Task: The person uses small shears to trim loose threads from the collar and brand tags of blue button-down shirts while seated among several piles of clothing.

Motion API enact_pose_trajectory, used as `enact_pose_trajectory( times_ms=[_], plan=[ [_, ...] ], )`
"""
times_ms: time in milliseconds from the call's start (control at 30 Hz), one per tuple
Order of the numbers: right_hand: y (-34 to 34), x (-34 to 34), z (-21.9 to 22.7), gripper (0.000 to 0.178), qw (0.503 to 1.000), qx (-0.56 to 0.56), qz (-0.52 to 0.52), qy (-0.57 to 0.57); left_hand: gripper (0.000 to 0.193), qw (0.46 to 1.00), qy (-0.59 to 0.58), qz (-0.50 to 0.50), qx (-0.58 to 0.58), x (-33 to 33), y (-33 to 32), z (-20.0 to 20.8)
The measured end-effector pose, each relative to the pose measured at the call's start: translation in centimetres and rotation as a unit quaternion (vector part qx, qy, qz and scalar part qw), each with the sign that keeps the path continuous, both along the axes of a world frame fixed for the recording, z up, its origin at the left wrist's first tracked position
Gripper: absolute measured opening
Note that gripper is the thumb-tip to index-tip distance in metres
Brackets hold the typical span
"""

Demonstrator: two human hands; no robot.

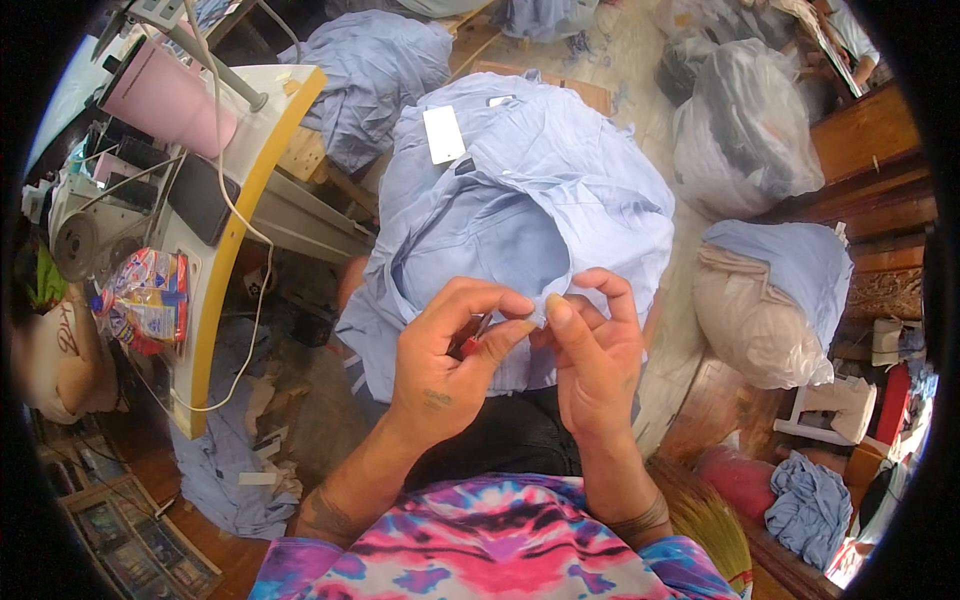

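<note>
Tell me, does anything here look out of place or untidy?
Yes. A light blue garment lies crumpled on the floor under the sewing table, with paper scraps around it. Both hands, left hand and right hand, pinch the blue shirt normally.

We see a bright, daylit scene, with soft, even light and only faint shadows. Fisheye distortion bends straight edges near the rim, and a black vignette rings the view. The centre is sharp; the outer edges turn soft and slightly blurred.
</note>
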State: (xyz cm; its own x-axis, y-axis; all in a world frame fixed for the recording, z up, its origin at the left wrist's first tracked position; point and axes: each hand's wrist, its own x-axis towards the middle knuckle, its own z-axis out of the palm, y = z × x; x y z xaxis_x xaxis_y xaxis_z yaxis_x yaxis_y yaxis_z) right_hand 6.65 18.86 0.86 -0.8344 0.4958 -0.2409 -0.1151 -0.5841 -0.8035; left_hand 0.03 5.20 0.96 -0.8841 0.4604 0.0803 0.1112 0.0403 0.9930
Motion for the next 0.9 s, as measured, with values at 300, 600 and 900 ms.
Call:
enact_pose_trajectory(
  times_ms=[300,600,900],
  plan=[
    [0.6,0.1,-1.0,0.032,0.993,0.064,0.081,0.054,0.016,0.989,-0.132,-0.007,0.067,-0.6,-0.1,-0.1],
    [2.7,-1.3,-1.7,0.023,0.945,0.307,0.080,0.086,0.014,0.957,-0.245,-0.023,0.155,-1.1,-0.4,-0.1],
    [3.8,-2.1,-0.8,0.018,0.850,0.522,0.064,0.038,0.027,0.990,-0.116,-0.076,0.000,-3.1,-1.2,2.2]
  ],
)
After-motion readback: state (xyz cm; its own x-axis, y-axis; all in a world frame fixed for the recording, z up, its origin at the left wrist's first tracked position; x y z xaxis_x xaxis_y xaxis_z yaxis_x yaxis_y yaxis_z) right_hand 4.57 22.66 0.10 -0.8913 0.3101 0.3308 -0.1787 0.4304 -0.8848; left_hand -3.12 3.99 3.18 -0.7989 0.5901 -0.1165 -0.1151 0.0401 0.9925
